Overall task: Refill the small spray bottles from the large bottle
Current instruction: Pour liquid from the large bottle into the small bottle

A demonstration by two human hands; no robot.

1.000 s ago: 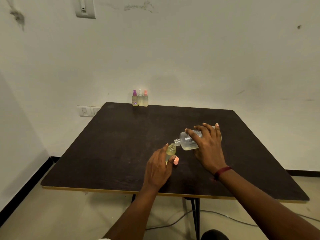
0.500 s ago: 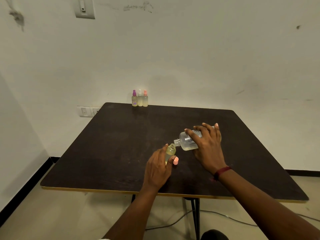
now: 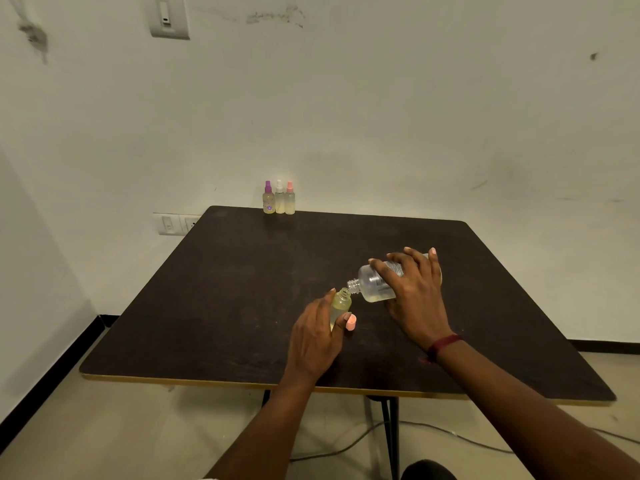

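Observation:
My right hand (image 3: pixel 414 299) grips the large clear bottle (image 3: pixel 372 284), tipped on its side with its open threaded neck pointing left. A little pale liquid lies in its lower side. The neck sits just above the open mouth of a small yellowish spray bottle (image 3: pixel 341 303), which my left hand (image 3: pixel 313 337) holds upright on the dark table (image 3: pixel 242 289). A pink spray cap (image 3: pixel 351 322) is by my left fingertips, next to the small bottle. Three capped small spray bottles (image 3: pixel 279 201) stand in a row at the table's far edge.
The table stands against a white wall, with switch plates (image 3: pixel 173 223) on the wall at its far left corner. A cable (image 3: pixel 346 445) runs across the floor beneath the table's near edge.

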